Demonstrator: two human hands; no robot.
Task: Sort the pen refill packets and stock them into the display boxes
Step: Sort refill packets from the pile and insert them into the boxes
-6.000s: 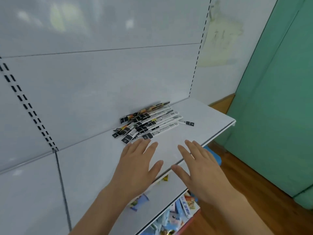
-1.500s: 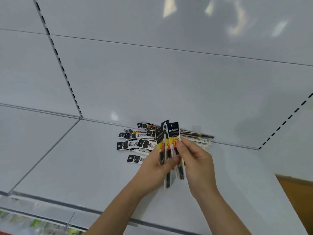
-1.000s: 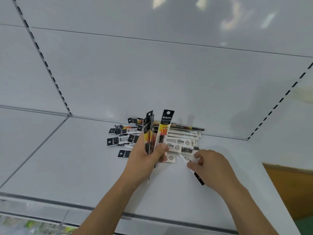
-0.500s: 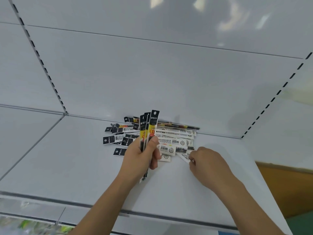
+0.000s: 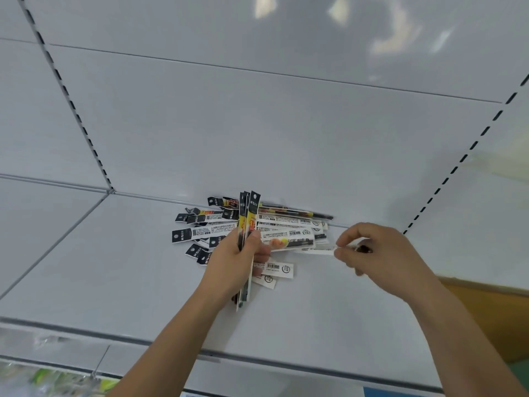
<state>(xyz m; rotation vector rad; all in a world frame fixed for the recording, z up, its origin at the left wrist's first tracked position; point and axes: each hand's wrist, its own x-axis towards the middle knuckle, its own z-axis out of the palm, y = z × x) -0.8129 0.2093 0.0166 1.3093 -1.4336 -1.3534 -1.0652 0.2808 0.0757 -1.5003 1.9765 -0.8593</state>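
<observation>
Over shelf [image 5: 114, 267] — L hand [image 5: 237, 262] gripping upright packets [image 5: 247, 222], R hand [image 5: 380, 256] pinching one packet [image 5: 315, 250]

Around the packet pile [image 5: 246, 227] the shelf [image 5: 114, 267] lies bare left and front; the back panel [image 5: 257, 133] blocks directly behind.

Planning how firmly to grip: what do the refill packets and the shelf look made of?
Refill packets: seemingly thin glossy plastic film with printed card backing; see-through over the refill, printed barcodes. Those in the left hand stay straight upright. Shelf: probably painted metal; smooth, pale, faintly reflective.
</observation>
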